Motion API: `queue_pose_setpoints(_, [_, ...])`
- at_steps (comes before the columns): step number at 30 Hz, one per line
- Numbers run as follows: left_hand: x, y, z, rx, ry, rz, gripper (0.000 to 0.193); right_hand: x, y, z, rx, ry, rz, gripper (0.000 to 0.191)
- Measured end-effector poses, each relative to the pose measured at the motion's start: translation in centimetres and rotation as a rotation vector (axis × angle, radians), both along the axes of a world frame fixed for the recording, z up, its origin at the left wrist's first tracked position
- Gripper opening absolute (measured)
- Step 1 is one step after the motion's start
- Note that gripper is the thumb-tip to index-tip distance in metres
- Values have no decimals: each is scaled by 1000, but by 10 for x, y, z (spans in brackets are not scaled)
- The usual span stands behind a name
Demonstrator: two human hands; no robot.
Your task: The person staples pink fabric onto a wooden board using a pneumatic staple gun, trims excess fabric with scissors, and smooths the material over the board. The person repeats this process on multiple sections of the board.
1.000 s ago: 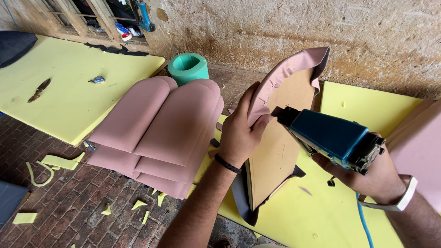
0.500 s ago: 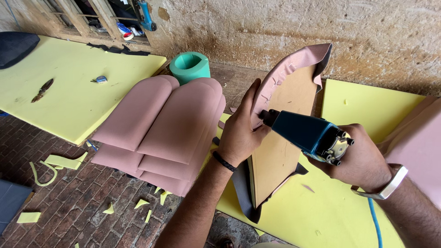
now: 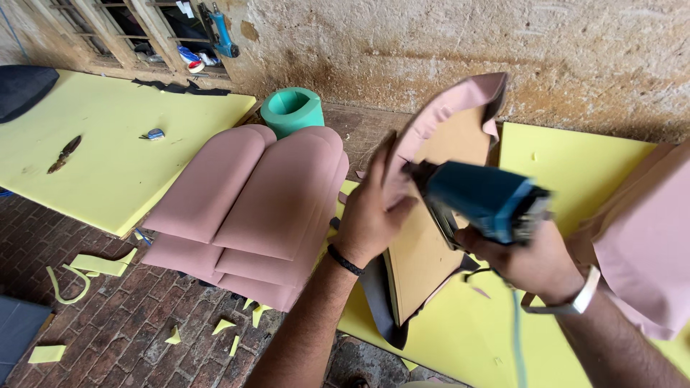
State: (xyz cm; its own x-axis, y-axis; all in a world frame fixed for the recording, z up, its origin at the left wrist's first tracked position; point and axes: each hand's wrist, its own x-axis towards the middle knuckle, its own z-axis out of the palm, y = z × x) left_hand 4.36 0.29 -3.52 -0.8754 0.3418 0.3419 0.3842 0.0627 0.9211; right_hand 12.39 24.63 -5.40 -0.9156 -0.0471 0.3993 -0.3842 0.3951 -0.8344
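Observation:
My left hand (image 3: 374, 212) presses pink fabric over the edge of a plywood seat panel (image 3: 424, 244) that stands tilted on yellow foam. My right hand (image 3: 528, 262) grips a blue staple gun (image 3: 481, 201), its nose set against the panel's edge right next to my left fingers. The pink fabric cover (image 3: 460, 100) folds over the panel's top. A blue hose hangs down from the gun.
A stack of pink upholstered cushions (image 3: 259, 208) lies to the left, with a green roll (image 3: 291, 109) behind it. Yellow foam sheets (image 3: 108, 158) cover the floor left and right. More pink fabric (image 3: 647, 244) sits at the right. Foam scraps litter the brick floor (image 3: 129, 323).
My right hand has brought the staple gun left and up, close to the panel's edge. My left hand stays on the fabric, shifting slightly.

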Motion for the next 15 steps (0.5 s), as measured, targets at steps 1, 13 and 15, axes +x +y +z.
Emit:
queue_pose_setpoints(1, [1,-1,0,-47,99,49,97,-3,-1,1,50,83,37,43])
queue_pose_setpoints(13, [-20,-19,22,-218,472,191,68,0,3,-30,165,-236,-183,35])
queue_pose_setpoints(15, [-24,-21,31,-341,514,152,74,3,2,-34,117,-325,-168,33])
